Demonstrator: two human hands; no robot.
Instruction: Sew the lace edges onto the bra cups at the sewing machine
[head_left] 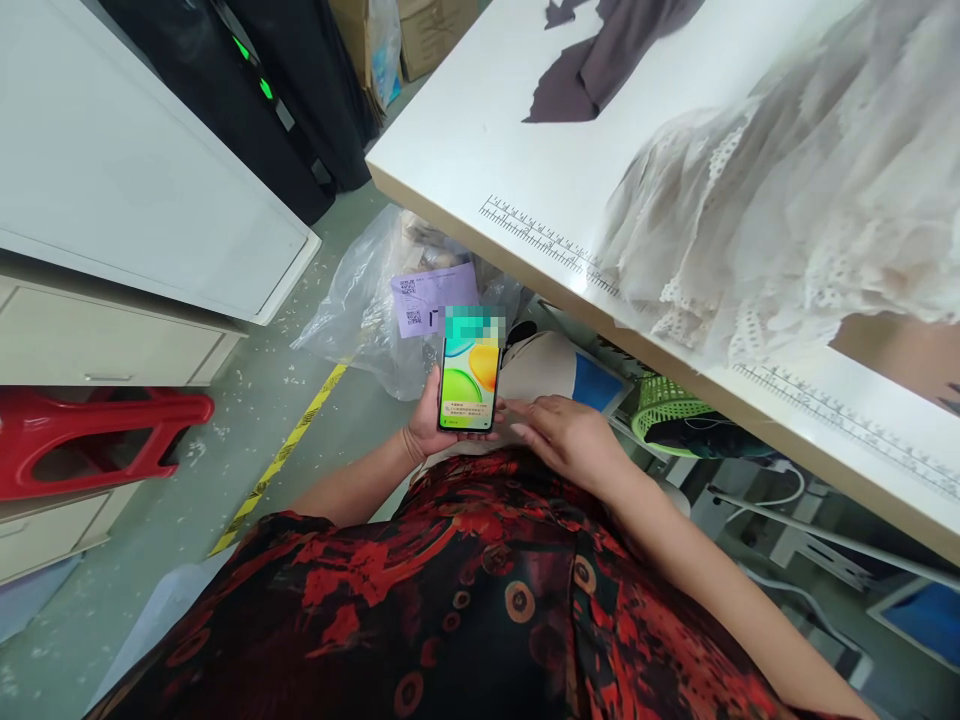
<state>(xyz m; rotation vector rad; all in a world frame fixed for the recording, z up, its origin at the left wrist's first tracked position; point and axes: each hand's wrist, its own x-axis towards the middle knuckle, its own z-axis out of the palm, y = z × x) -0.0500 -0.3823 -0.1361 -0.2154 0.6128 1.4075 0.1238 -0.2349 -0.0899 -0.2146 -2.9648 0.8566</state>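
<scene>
While gripping a lit phone (469, 378) in the left hand (427, 418), holds it in front of the patterned shirt (450, 560), screen up, off the near edge of the white table (450, 150). Closed around the lower part, with fingertips showing past the bottom edge. Noted the right hand (576, 437) just beside the phone's lower right corner: fingers loosely extended, slightly bent, gripping nothing visible. Cannot tell touching from hovering there.

Judged light, thin and rigid; probably slick along glass and edges. Likely fragile if dropped on the hard floor (262, 400). Best taken low by both long edges, with palm beneath and thumb off the glass; no need to squeeze hard.

Noted beyond the phone: a clear plastic bag (349, 320) and a purple sheet (454, 285), in or on it, cannot tell which. Also, on the table, pale lace fabric (787, 190), soft and loosely heaped.
</scene>
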